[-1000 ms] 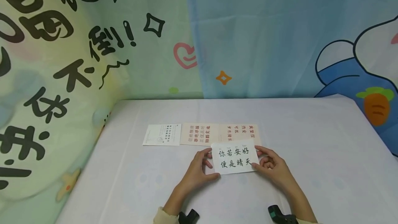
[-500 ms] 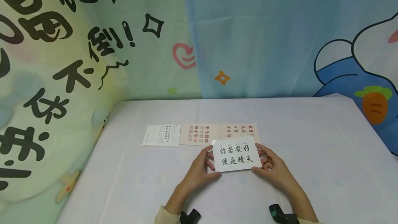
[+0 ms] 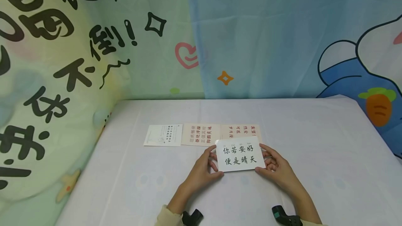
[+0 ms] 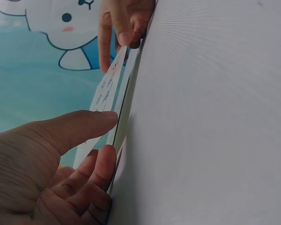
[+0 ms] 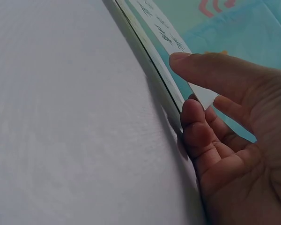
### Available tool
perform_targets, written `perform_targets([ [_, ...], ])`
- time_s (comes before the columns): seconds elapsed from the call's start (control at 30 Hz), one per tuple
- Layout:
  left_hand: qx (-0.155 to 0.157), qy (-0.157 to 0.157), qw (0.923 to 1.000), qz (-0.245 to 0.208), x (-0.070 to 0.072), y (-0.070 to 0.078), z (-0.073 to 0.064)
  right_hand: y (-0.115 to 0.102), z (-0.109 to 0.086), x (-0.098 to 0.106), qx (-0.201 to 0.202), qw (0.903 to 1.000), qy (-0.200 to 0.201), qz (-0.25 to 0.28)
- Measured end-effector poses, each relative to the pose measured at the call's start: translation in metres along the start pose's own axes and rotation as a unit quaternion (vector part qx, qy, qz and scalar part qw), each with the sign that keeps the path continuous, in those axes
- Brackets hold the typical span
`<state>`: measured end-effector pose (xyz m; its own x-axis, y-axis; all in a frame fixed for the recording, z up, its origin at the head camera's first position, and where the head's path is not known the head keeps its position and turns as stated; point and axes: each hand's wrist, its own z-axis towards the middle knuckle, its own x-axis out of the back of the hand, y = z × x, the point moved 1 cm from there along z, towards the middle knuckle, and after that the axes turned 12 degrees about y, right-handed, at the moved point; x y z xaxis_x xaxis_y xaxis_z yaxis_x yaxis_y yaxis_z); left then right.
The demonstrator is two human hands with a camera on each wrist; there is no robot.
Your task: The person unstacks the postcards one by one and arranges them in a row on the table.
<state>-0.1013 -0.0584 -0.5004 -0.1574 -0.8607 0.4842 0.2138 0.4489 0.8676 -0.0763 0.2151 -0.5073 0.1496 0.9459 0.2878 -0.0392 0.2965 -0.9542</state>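
Note:
A white card (image 3: 240, 154) with two lines of dark handwritten-style characters is held up between both hands, facing the head camera. My left hand (image 3: 201, 170) grips its left edge, index finger by the upper corner and thumb by the lower one. At the opposite edge, my right hand (image 3: 279, 166) holds the card the same way, its other fingers curled behind. In the left wrist view, the card (image 4: 105, 89) leans above the tabletop, and the right hand (image 4: 124, 21) is at its far end. The right wrist view has the thumb over the card (image 5: 161, 28) near a corner.
Behind the held card, a row of cards lies on the white-covered table (image 3: 314, 132): a white printed card (image 3: 163, 135) at left, then peach cards (image 3: 201, 135) with red characters. The held card partly covers the right peach card (image 3: 224, 132). A printed curtain (image 3: 267, 44) hangs behind.
The white card has been raised slightly and shifted a little to the right, covering more of the right peach card. Both hands keep their places at its edges; the right thumb sits closer to the corner.

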Motion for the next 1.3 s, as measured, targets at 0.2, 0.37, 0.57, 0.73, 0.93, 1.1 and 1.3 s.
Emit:
perform_targets([
  [0.2,-0.005,-0.001,1.0000,0.003,-0.003,0.004,0.003,0.004,0.002,0.003,-0.012,0.9997,0.005,0.019],
  [0.37,-0.004,0.000,1.0000,0.004,-0.006,0.006,0.005,0.006,0.002,0.005,-0.032,0.9990,0.007,0.032],
  [0.57,-0.002,0.000,1.0000,-0.002,-0.012,0.007,0.009,0.008,0.002,0.010,-0.036,0.9986,0.015,0.036],
  [0.73,-0.008,-0.006,0.9999,-0.006,-0.016,0.008,0.013,0.009,0.002,0.016,-0.028,0.9990,0.030,0.021],
  [0.93,-0.008,-0.018,0.9997,-0.011,-0.023,0.011,0.017,0.009,0.001,0.023,-0.036,0.9983,0.045,0.010],
  [1.1,-0.013,-0.021,0.9996,-0.016,-0.031,0.014,0.022,0.009,-0.001,0.029,-0.042,0.9974,0.058,0.001],
  [1.3,-0.016,-0.025,0.9995,-0.013,-0.038,0.019,0.027,0.012,-0.003,0.037,-0.046,0.9960,0.076,-0.011],
])
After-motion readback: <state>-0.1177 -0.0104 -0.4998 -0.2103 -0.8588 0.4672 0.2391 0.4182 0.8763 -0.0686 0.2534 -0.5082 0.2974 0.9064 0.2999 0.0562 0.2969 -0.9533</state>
